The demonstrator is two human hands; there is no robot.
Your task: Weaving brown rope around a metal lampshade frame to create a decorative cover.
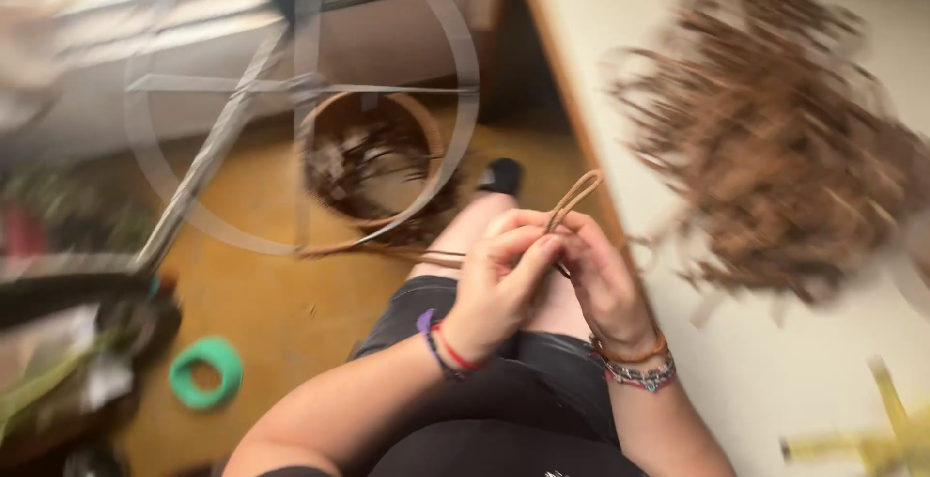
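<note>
Both my hands meet over my lap and pinch the same thin tan strip (577,191), which loops upward past my fingers. My left hand (499,278) is closed around the strip from the left, with red and purple bands on its wrist. My right hand (599,276) grips it from the right and wears beaded bracelets. More of the strip (426,256) trails off to the left toward a round basket (373,162) on the floor.
A heap of brown strips (775,148) lies on the white table (775,380) at right. A metal wire frame (232,119) stands over the yellow floor (281,312). A green ring (205,372) lies at lower left. The frame is motion-blurred.
</note>
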